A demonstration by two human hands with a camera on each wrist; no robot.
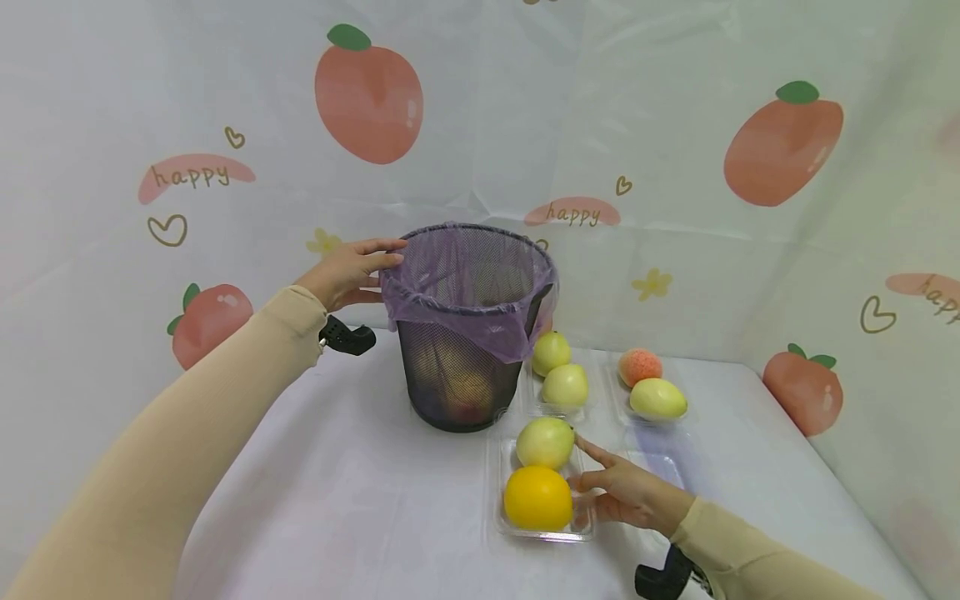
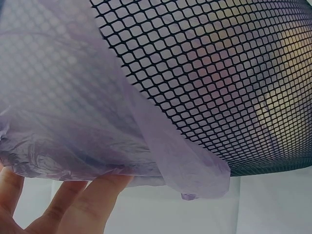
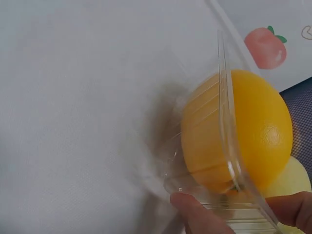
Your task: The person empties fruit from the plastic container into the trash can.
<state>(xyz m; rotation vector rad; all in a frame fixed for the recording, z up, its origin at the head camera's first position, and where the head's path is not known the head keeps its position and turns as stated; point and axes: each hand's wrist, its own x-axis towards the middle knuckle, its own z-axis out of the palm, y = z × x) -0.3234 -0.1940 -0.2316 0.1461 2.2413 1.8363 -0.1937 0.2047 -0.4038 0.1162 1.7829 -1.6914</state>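
Clear plastic box (image 1: 546,537), near side of the black mesh bin (image 1: 442,375) and a bit right of it, over the white table (image 1: 360,500); we can't tell if its base touches down. In it we log two fruits: yellow-orange fruit (image 1: 538,498) in front, pale green fruit (image 1: 545,442) right behind. Right hand (image 1: 628,492) is on the box's right side, pinching the edge, fingers only partly closed, with the plastic between fingertip and thumb in the right wrist view. One finger reaches up beside the pale green fruit; contact there unclear to us.

Left hand (image 1: 347,271) is at the bin's left rim, fingers fairly straight and spread, tips touching the purple bag (image 1: 495,332) folded over it; we see no curl around the rim. Bin stands upright, blurry fruit shapes through the mesh. Behind the box, right of the bin, we get two more pale green fruits (image 1: 566,387); farther right, a reddish fruit (image 1: 641,367) touching a yellow-green fruit (image 1: 658,399). Printed backdrop (image 1: 480,100) behind.
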